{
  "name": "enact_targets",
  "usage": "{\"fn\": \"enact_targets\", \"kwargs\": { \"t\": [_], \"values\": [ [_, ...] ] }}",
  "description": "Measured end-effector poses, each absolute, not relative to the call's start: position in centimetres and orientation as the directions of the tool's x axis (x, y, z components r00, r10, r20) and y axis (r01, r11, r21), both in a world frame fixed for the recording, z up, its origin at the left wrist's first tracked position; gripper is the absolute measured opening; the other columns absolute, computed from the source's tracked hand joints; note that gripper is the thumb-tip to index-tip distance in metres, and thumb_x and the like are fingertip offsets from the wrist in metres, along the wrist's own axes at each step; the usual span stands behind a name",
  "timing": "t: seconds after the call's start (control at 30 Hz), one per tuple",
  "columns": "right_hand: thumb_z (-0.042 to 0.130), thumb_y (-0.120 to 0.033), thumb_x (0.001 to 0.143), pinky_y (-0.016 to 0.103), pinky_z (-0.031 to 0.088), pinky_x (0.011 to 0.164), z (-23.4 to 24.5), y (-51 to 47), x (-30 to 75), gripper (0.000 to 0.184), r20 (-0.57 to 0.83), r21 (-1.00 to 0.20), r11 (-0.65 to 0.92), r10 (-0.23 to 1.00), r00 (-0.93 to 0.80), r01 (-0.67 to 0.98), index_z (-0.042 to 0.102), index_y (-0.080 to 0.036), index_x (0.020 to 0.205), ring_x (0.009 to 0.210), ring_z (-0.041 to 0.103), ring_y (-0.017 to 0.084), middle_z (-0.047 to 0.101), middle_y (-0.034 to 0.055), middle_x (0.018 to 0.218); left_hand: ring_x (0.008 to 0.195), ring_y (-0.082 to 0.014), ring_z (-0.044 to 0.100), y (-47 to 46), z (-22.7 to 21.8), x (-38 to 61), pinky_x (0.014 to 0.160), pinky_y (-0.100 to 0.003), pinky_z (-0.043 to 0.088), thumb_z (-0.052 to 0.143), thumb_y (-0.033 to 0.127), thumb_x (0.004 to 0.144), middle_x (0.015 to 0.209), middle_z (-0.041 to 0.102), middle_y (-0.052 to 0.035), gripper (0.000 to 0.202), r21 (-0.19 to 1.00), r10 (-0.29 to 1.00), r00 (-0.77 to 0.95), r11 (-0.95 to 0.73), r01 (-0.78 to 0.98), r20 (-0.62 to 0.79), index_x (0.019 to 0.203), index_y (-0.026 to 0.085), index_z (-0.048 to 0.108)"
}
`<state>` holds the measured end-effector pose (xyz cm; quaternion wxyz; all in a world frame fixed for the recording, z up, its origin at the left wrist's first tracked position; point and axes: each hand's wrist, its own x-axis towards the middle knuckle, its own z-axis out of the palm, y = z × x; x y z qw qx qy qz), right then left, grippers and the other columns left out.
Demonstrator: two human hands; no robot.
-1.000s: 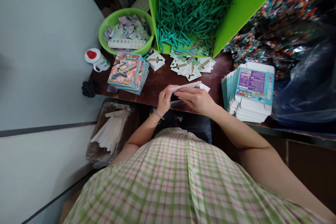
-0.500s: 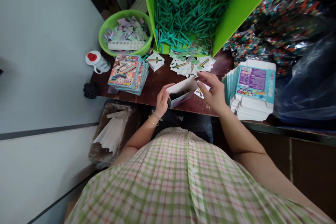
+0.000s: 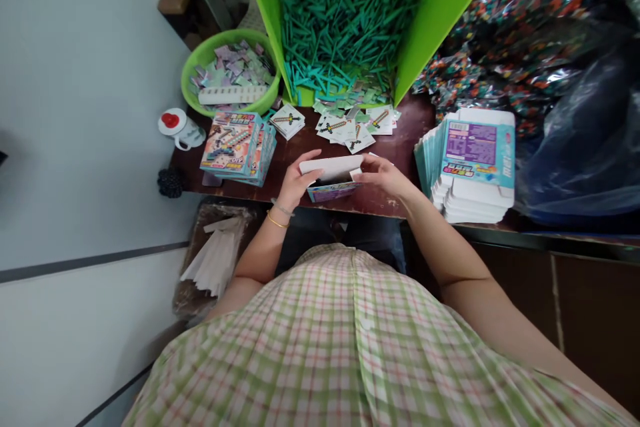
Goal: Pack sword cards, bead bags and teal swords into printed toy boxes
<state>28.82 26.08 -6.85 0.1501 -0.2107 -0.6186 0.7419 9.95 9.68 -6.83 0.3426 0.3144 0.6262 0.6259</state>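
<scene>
Over the near edge of the dark wooden table (image 3: 295, 150), both hands hold a small printed carton (image 3: 333, 180) with its white flap raised. My left hand (image 3: 295, 181) grips the carton's left end, fingers curled round it. My right hand (image 3: 383, 175) is closed on the carton's right end, by the flap. Loose white cards with a sword picture (image 3: 350, 130) lie just beyond the carton. A stack of flat teal cartons (image 3: 473, 163) stands to the right of my right hand.
A big green box full of teal plastic sticks (image 3: 345, 20) stands at the back. A green basin of small cards (image 3: 230, 70), a white cup with a red lid (image 3: 177, 127) and a pile of finished packs (image 3: 235, 143) sit to the left. Plastic bags (image 3: 575, 113) crowd the right.
My right hand reached out to the loose cards half a second ago and has come back to the carton's open end. The carton has been opened up from flat.
</scene>
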Motion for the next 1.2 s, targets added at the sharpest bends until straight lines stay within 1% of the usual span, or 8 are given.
{"fn": "enact_targets", "kwargs": {
  "t": [0.13,0.27,0.37,0.47,0.57,0.7,1.03,1.2],
  "values": [
    [0.081,-0.033,0.077,0.036,0.050,0.083,-4.8,27.0,28.9,0.015,0.157,-0.951,0.309,0.476,-0.866,-0.002,0.072,-0.021,0.083,0.084,0.062,0.021,0.070,0.0026,0.087,0.111,-0.0284,0.073,8.9,-6.9,11.3,0.103,-0.041,0.054,0.086,0.050,0.077,0.114,0.080,-0.0089,0.053,0.996,0.825,-0.565,-0.037,-0.082,-0.016,0.120,0.021,0.077],
    [0.066,-0.019,0.084,0.034,0.053,0.081,-4.5,27.1,28.5,0.010,0.233,-0.866,0.500,0.356,-0.905,-0.026,0.076,-0.020,0.085,0.082,0.066,0.020,0.074,0.0044,0.087,0.120,-0.0294,0.072,8.6,-6.9,12.5,0.110,-0.043,0.051,0.085,0.054,0.079,0.119,0.080,-0.0104,0.055,0.994,0.808,-0.584,-0.110,-0.027,0.073,0.122,0.022,0.076],
    [0.053,-0.018,0.093,0.040,0.057,0.096,-4.6,26.5,28.1,0.035,0.314,-0.811,0.572,0.255,-0.914,-0.119,0.080,-0.023,0.116,0.109,0.072,0.023,0.077,0.0081,0.121,0.114,-0.0295,0.074,9.0,-6.6,12.1,0.106,-0.043,0.054,0.084,0.058,0.080,0.117,0.080,-0.0123,0.057,0.997,0.825,-0.564,-0.070,-0.021,0.046,0.122,0.020,0.076],
    [0.054,-0.031,0.101,0.047,0.055,0.109,-4.2,25.4,27.9,0.043,0.361,-0.792,0.579,0.186,-0.914,-0.195,0.071,-0.027,0.140,0.131,0.067,0.026,0.071,0.0077,0.142,0.113,-0.0302,0.075,9.3,-6.3,11.4,0.102,-0.042,0.057,0.086,0.059,0.078,0.118,0.081,-0.0129,0.057,0.999,0.834,-0.551,-0.045,-0.011,0.032,0.118,0.019,0.079],
    [0.050,-0.043,0.107,0.047,0.057,0.110,-3.5,24.3,28.0,0.041,0.335,-0.837,0.516,0.218,-0.917,-0.183,0.075,-0.027,0.136,0.130,0.069,0.027,0.076,0.0073,0.134,0.112,-0.0296,0.075,9.2,-6.3,11.4,0.102,-0.044,0.057,0.086,0.054,0.079,0.118,0.081,-0.0125,0.049,1.000,0.857,-0.514,-0.022,-0.003,0.017,0.114,0.020,0.081],
    [0.053,-0.039,0.107,0.045,0.058,0.108,-3.2,23.3,28.0,0.038,0.285,-0.841,0.531,0.274,-0.919,-0.102,0.075,-0.028,0.136,0.124,0.073,0.026,0.078,0.0065,0.131,0.099,-0.0255,0.076,8.9,-6.7,11.7,0.095,-0.040,0.058,0.084,0.051,0.082,0.106,0.082,-0.0095,0.039,1.000,0.850,-0.527,0.001,0.004,0.002,0.105,0.019,0.082],
    [0.052,-0.045,0.108,0.049,0.054,0.103,-4.6,21.9,28.6,0.039,0.352,-0.668,0.743,0.271,-0.896,-0.038,0.076,-0.025,0.132,0.123,0.071,0.029,0.075,0.0117,0.135,0.100,-0.0245,0.076,9.0,-6.7,11.9,0.092,-0.038,0.059,0.086,0.042,0.077,0.104,0.083,-0.0077,0.031,0.996,0.854,-0.514,-0.088,0.002,0.076,0.100,0.021,0.082],
    [0.049,-0.035,0.110,0.044,0.057,0.096,-5.3,21.4,28.4,0.035,0.401,-0.606,0.795,0.285,-0.871,-0.019,0.078,-0.027,0.127,0.114,0.074,0.026,0.080,0.0097,0.125,0.111,-0.0262,0.075,8.5,-7.4,11.8,0.106,-0.043,0.055,0.075,0.038,0.085,0.113,0.082,-0.0081,0.026,0.989,0.862,-0.485,-0.119,0.083,0.145,0.104,0.023,0.083]
  ]
}}
